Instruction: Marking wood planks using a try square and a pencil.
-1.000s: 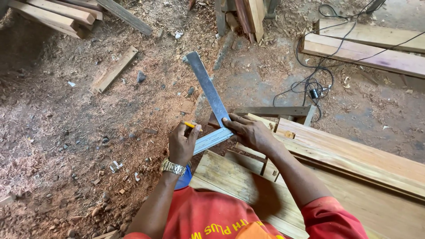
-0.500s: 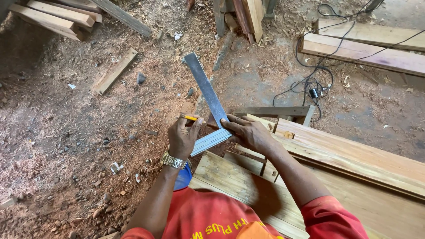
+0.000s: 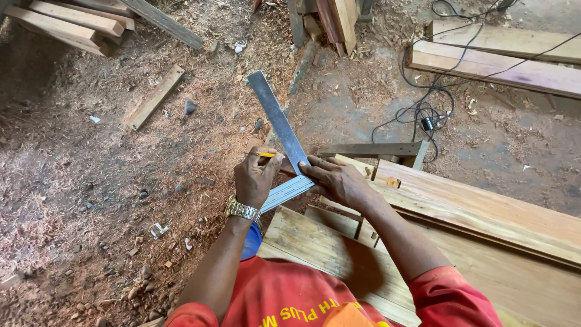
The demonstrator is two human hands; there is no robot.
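Observation:
A steel try square (image 3: 275, 118) lies with its long blade pointing up-left and its ribbed stock (image 3: 285, 191) across the end of a narrow wooden strip (image 3: 348, 162). My right hand (image 3: 336, 180) presses down on the corner of the square, fingers spread over blade and stock. My left hand (image 3: 255, 175), with a metal watch at the wrist, holds a yellow pencil (image 3: 264, 154) whose tip is close to the left edge of the blade. The strip's end is mostly hidden under both hands.
Wide planks (image 3: 484, 212) lie stacked at my right. The floor is dirt covered in sawdust (image 3: 91, 169). Loose boards (image 3: 154, 97) and a pile of timber (image 3: 66, 18) lie at the upper left. Black cables (image 3: 433, 112) coil beside long beams (image 3: 502, 63) at the upper right.
My left hand with the pencil has risen up along the blade's left edge, closer to the square's corner. The right hand and the square have stayed in place.

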